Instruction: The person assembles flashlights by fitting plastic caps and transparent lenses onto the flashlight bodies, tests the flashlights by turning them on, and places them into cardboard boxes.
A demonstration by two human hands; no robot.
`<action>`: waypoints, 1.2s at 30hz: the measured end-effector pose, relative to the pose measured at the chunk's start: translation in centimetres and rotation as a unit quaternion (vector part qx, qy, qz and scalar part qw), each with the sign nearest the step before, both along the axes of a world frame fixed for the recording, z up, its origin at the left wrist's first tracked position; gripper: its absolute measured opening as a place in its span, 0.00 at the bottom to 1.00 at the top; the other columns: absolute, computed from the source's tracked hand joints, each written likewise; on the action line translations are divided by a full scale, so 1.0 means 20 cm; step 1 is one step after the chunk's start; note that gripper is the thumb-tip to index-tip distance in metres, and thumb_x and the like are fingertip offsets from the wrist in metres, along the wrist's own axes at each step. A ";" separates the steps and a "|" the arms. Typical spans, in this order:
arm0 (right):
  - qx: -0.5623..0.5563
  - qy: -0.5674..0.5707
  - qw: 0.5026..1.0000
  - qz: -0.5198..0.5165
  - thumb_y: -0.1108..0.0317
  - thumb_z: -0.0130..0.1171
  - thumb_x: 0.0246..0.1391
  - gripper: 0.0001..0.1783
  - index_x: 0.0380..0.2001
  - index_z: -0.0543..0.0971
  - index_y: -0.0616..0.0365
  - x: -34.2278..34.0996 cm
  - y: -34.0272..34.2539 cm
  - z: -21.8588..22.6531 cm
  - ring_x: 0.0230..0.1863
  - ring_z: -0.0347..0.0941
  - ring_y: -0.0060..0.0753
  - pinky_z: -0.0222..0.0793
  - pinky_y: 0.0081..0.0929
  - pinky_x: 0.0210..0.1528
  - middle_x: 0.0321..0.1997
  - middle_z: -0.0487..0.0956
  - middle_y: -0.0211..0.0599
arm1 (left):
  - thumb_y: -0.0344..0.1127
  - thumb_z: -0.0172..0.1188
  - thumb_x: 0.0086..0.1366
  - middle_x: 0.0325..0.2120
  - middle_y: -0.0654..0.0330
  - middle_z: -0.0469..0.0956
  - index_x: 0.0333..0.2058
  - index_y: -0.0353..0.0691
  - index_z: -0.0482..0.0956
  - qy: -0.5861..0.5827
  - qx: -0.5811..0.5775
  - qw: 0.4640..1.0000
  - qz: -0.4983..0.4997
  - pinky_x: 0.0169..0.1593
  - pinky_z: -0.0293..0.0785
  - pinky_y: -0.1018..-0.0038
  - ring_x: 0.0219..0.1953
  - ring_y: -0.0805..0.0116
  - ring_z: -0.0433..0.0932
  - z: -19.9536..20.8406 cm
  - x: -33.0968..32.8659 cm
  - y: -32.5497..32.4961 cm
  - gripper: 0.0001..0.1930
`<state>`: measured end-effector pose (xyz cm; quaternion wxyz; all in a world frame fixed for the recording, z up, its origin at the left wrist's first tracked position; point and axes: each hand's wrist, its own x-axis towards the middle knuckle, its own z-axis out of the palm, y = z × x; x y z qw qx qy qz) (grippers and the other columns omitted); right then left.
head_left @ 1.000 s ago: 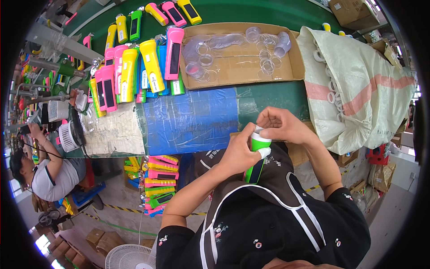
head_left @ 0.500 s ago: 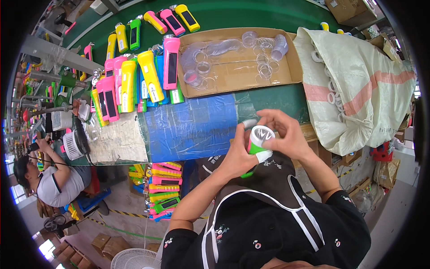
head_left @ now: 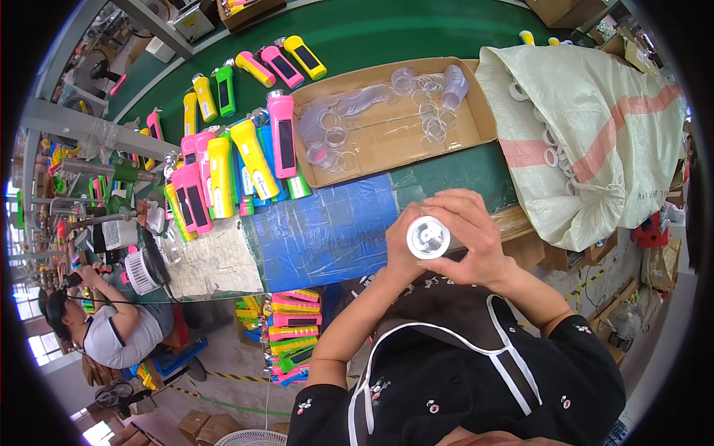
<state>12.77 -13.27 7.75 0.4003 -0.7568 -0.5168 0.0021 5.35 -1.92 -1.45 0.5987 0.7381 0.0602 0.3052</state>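
In front of my body, at the table's near edge, is a flashlight (head_left: 429, 238). Its round lens end, edged by a white ring, faces up toward the head camera. My left hand (head_left: 402, 245) is closed around the body, which is mostly hidden by the fingers. My right hand (head_left: 473, 236) curls around the white ring from the right, its thumb along the near rim. A blue taped mat (head_left: 323, 234) lies to the left of the hands. Beyond them stands a shallow cardboard tray (head_left: 398, 167) holding clear plastic discs (head_left: 357, 104).
Pink, yellow, green and blue flashlights (head_left: 222, 175) are heaped left of the tray. More are stacked below the table edge (head_left: 295, 327). At right slumps a white woven sack (head_left: 595, 149) with white rings (head_left: 550, 156). A co-worker (head_left: 111, 320) sits at far left near a round blower (head_left: 141, 269).
The flashlight has turned so its lens end points straight up at the camera. My right hand has closed around its ring. The whole view has shifted slightly.
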 end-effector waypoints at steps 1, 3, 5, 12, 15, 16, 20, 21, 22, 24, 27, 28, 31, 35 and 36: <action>0.002 -0.014 1.000 -0.010 0.57 0.76 0.33 0.35 0.47 0.79 0.62 0.00 0.00 0.00 0.55 0.71 0.46 0.63 0.42 0.58 0.52 0.77 0.39 | 0.30 0.68 0.52 0.32 0.57 0.77 0.37 0.38 0.76 -0.005 -0.009 1.000 0.007 0.34 0.76 0.71 0.31 0.61 0.78 -0.01 0.01 -0.01 0.14; 0.007 -0.027 0.999 -0.017 0.57 0.76 0.33 0.36 0.47 0.79 0.62 -0.01 0.00 0.00 0.54 0.71 0.47 0.63 0.42 0.58 0.52 0.78 0.39 | 0.30 0.67 0.52 0.30 0.58 0.75 0.36 0.38 0.75 -0.010 -0.017 1.000 0.017 0.32 0.75 0.71 0.29 0.62 0.77 -0.03 0.02 -0.01 0.13; 0.012 -0.024 0.999 -0.021 0.56 0.76 0.33 0.35 0.47 0.79 0.62 -0.01 0.01 0.00 0.54 0.71 0.46 0.63 0.43 0.58 0.51 0.78 0.39 | 0.31 0.67 0.53 0.29 0.58 0.74 0.35 0.38 0.75 -0.047 -0.021 0.999 0.009 0.31 0.74 0.72 0.28 0.62 0.76 -0.03 0.03 0.00 0.12; 0.025 0.021 0.999 -0.020 0.57 0.77 0.32 0.34 0.45 0.80 0.64 0.06 0.04 -0.01 0.52 0.73 0.46 0.68 0.38 0.55 0.48 0.78 0.45 | 0.33 0.71 0.51 0.35 0.58 0.78 0.45 0.38 0.73 0.096 -0.101 0.985 -0.105 0.43 0.74 0.69 0.38 0.62 0.79 -0.03 -0.06 0.08 0.23; 0.090 0.177 0.979 -0.042 0.58 0.77 0.35 0.33 0.45 0.79 0.65 0.12 0.07 0.02 0.49 0.75 0.40 0.69 0.36 0.54 0.47 0.78 0.45 | 0.34 0.70 0.55 0.37 0.62 0.78 0.50 0.38 0.73 0.162 -0.176 0.949 -0.204 0.46 0.73 0.71 0.39 0.68 0.77 -0.03 -0.11 0.14 0.25; 0.110 0.322 0.940 -0.020 0.59 0.76 0.36 0.32 0.45 0.79 0.65 0.13 0.10 0.04 0.46 0.76 0.37 0.70 0.33 0.51 0.46 0.79 0.45 | 0.35 0.69 0.57 0.39 0.63 0.78 0.53 0.38 0.72 0.206 -0.297 0.893 -0.269 0.47 0.73 0.73 0.41 0.72 0.76 0.00 -0.13 0.15 0.26; 0.090 0.299 0.949 0.046 0.66 0.69 0.47 0.20 0.42 0.79 0.65 0.20 0.17 0.01 0.38 0.77 0.29 0.72 0.25 0.43 0.39 0.80 0.41 | 0.31 0.66 0.58 0.40 0.56 0.80 0.52 0.33 0.73 0.228 -0.177 0.942 -0.173 0.48 0.74 0.70 0.41 0.67 0.79 0.03 -0.09 0.04 0.24; 0.074 0.225 0.972 0.005 0.68 0.66 0.49 0.16 0.41 0.80 0.64 0.20 0.20 0.02 0.37 0.77 0.28 0.72 0.23 0.41 0.37 0.81 0.40 | 0.31 0.66 0.58 0.40 0.56 0.80 0.52 0.33 0.73 0.227 -0.170 0.944 -0.168 0.48 0.74 0.70 0.41 0.67 0.79 0.02 -0.08 0.03 0.24; 0.072 0.188 0.979 -0.028 0.71 0.61 0.51 0.11 0.38 0.80 0.64 0.19 0.24 0.05 0.36 0.77 0.26 0.73 0.24 0.42 0.34 0.81 0.37 | 0.31 0.66 0.57 0.40 0.55 0.80 0.52 0.33 0.73 0.233 -0.159 0.951 -0.126 0.48 0.74 0.70 0.41 0.67 0.79 0.02 -0.05 0.03 0.23; 0.076 0.289 0.953 -0.053 0.70 0.62 0.51 0.13 0.40 0.79 0.64 0.23 0.27 0.03 0.36 0.77 0.27 0.73 0.25 0.42 0.35 0.81 0.37 | 0.29 0.66 0.56 0.39 0.54 0.82 0.50 0.33 0.74 0.232 -0.155 0.957 -0.084 0.49 0.73 0.70 0.42 0.66 0.80 0.05 0.00 0.06 0.22; 0.145 0.457 0.877 -0.041 0.68 0.63 0.50 0.25 0.52 0.72 0.64 0.33 0.32 -0.01 0.41 0.77 0.29 0.74 0.28 0.47 0.40 0.80 0.36 | 0.27 0.66 0.57 0.27 0.62 0.79 0.42 0.35 0.77 0.255 -0.176 0.947 -0.087 0.28 0.72 0.75 0.23 0.75 0.75 0.14 0.10 0.14 0.14; 0.157 0.509 0.846 -0.009 0.66 0.65 0.50 0.29 0.55 0.70 0.62 0.34 0.32 -0.05 0.43 0.75 0.27 0.72 0.28 0.48 0.43 0.78 0.35 | 0.34 0.67 0.59 0.22 0.64 0.78 0.42 0.35 0.76 0.236 -0.222 0.940 -0.108 0.22 0.68 0.76 0.18 0.77 0.71 0.17 0.16 0.18 0.15; 0.060 0.454 0.888 0.028 0.61 0.67 0.50 0.38 0.62 0.64 0.61 0.53 0.27 -0.17 0.50 0.73 0.29 0.70 0.33 0.53 0.47 0.76 0.37 | 0.44 0.67 0.60 0.27 0.61 0.79 0.45 0.34 0.76 0.295 -0.138 0.913 -0.244 0.25 0.70 0.76 0.21 0.77 0.74 0.33 0.40 0.40 0.22; 0.171 0.599 0.779 -0.081 0.58 0.62 0.58 0.17 0.42 0.72 0.57 1.11 0.42 -0.09 0.31 0.77 0.26 0.76 0.27 0.32 0.33 0.76 0.32 | 0.50 0.68 0.55 0.31 0.58 0.79 0.55 0.28 0.68 0.310 -0.067 0.931 -0.182 0.34 0.76 0.69 0.31 0.69 0.79 0.28 0.79 0.80 0.37; 0.152 0.612 0.774 -0.057 0.57 0.62 0.58 0.16 0.40 0.70 0.54 1.31 0.45 -0.09 0.25 0.75 0.26 0.74 0.26 0.24 0.30 0.75 0.31 | 0.52 0.68 0.55 0.35 0.53 0.79 0.57 0.26 0.65 0.326 0.021 0.939 -0.104 0.39 0.77 0.67 0.36 0.63 0.80 0.27 0.89 0.92 0.40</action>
